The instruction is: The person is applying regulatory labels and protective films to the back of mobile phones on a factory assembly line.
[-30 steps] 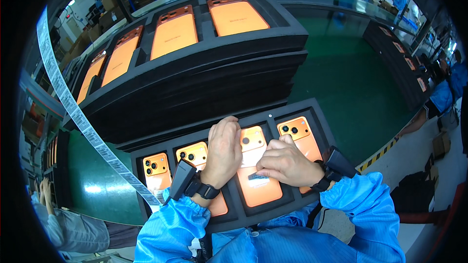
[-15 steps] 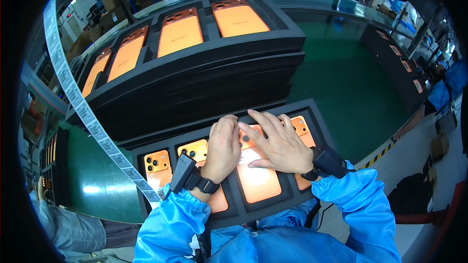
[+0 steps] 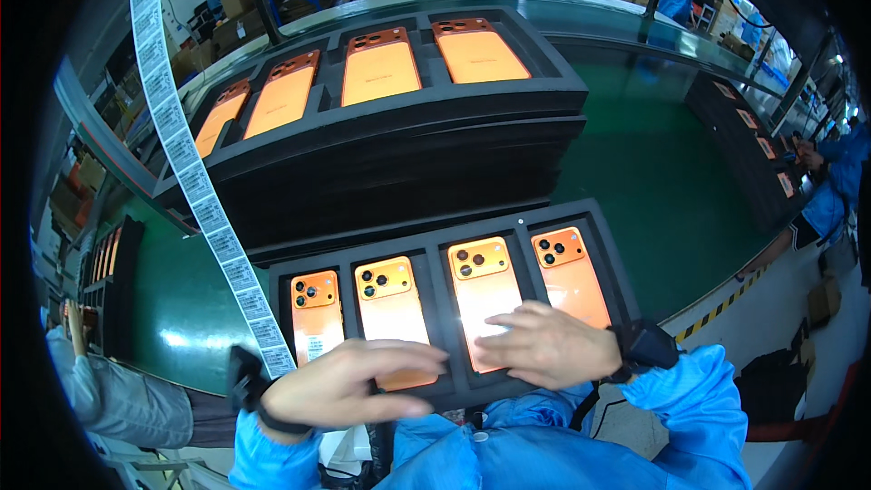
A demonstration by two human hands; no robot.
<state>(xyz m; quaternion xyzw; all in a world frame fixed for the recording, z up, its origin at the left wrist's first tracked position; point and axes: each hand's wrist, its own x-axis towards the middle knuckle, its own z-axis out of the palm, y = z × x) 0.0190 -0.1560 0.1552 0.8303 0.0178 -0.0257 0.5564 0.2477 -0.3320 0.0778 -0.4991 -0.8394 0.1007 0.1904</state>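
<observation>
From my remote view, the right hand lies over the lower half of the third phone from the left, its blurred fingers loosely spread and gripping nothing; I can't tell whether they press on the back. Under and beyond those fingers, that phone is a flat, round-cornered slab in glossy orange, white with glare, its raised camera block farthest from them. It sits in a rectangular pocket of a matte black, foam-like tray.

I see the left hand over the near end of the second phone, thumb well apart from the fingers, nothing visible between them. Left of those fingers, a glossy label strip curves down in small rectangles. Past both sets of fingers rises a dark stack of similar trays, and the smooth green table shines to their right. Both sleeves are crinkled blue cloth.

Half a second ago I had both hands near the third phone's camera end; the left has since dropped nearer and leftward, the right has slid toward the near end, and all four camera blocks now show.
</observation>
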